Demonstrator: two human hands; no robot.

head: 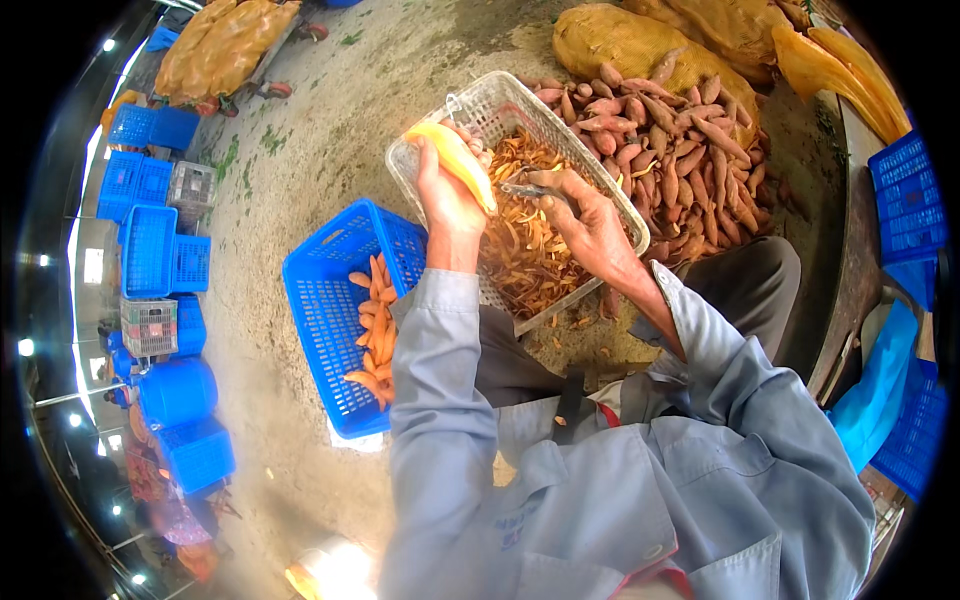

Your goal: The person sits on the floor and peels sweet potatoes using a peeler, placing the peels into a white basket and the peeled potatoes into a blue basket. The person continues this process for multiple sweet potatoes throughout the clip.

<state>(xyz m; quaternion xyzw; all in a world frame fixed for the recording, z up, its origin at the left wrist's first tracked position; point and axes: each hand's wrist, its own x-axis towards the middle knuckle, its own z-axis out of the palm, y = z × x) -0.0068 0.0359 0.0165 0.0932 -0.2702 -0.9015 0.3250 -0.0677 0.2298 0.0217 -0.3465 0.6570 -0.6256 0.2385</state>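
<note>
My left hand [450, 187] grips a peeled, orange-yellow sweet potato [454, 160], tilted over a white plastic basket [628, 217]. In my right hand [589, 221] is a peeler [525, 190], its head pointing toward the sweet potato with a small gap between them. Orange and brown peelings [525, 259] fill much of the basket beneath both hands. To the left of my left forearm stands a blue plastic crate [322, 300] holding several peeled sweet potatoes [379, 330]. My left sleeve hides part of that crate.
A heap of unpeeled reddish sweet potatoes [675, 157] spreads beyond the basket, against a full yellow mesh sack [637, 45]. Stacked blue crates [150, 247] line the far left. A cart with mesh sacks [221, 49] stands at upper left. More blue crates [909, 202] are at right.
</note>
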